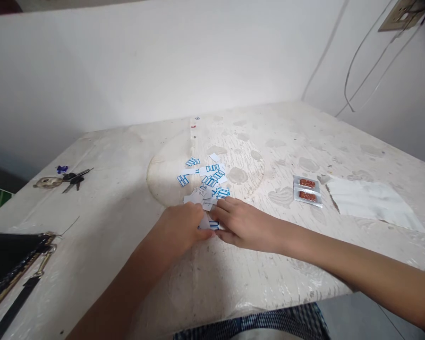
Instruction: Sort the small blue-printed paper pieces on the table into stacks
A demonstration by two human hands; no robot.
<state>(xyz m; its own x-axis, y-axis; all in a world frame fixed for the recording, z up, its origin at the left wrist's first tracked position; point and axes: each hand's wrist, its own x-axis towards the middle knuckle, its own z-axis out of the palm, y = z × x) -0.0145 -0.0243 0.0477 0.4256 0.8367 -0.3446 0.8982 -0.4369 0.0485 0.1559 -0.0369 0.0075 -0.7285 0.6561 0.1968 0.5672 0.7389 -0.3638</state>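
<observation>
Paper pieces (209, 181) lie heaped on the tabletop (120, 160) just beyond your left hand (184, 224) and right hand (246, 224), whose fingers (223, 215) pinch a slip (214, 225) between them, probably to steady it from both sides.

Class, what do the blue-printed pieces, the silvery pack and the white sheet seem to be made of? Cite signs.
Blue-printed pieces: probably matte paper or thin card, flat with straight edges.
Silvery pack: likely foil, judging by its metallic sheen.
White sheet: dull, with slight creases; cloth or paper, unclear.
</observation>
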